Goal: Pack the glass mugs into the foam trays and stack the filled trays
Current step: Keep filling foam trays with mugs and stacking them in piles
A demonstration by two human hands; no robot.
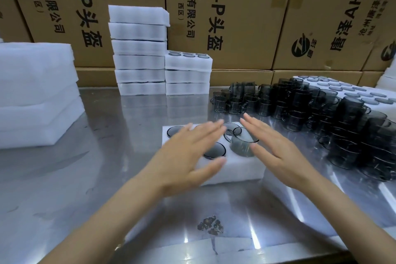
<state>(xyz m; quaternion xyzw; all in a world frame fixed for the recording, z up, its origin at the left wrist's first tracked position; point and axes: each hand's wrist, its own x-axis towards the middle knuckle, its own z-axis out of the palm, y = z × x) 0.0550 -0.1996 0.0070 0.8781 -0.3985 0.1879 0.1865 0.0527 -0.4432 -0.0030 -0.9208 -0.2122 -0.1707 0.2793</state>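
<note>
A white foam tray point(233, 170) lies on the steel table in front of me, with smoky glass mugs sunk in its holes. One mug point(242, 144) at the tray's right side stands partly out of its hole. My left hand point(188, 154) hovers flat over the tray's left half, fingers straight. My right hand point(276, 146) is flat too, just right of the raised mug, fingers stretched toward the tray's far edge. Neither hand holds anything. Loose grey mugs point(321, 111), many stacked, crowd the table's right side.
Two stacks of filled foam trays point(139, 49) point(187, 75) stand at the back against cardboard boxes point(235, 17). A pile of foam sheets point(36, 92) sits at the left. Another holed foam tray point(353, 92) lies behind the loose mugs.
</note>
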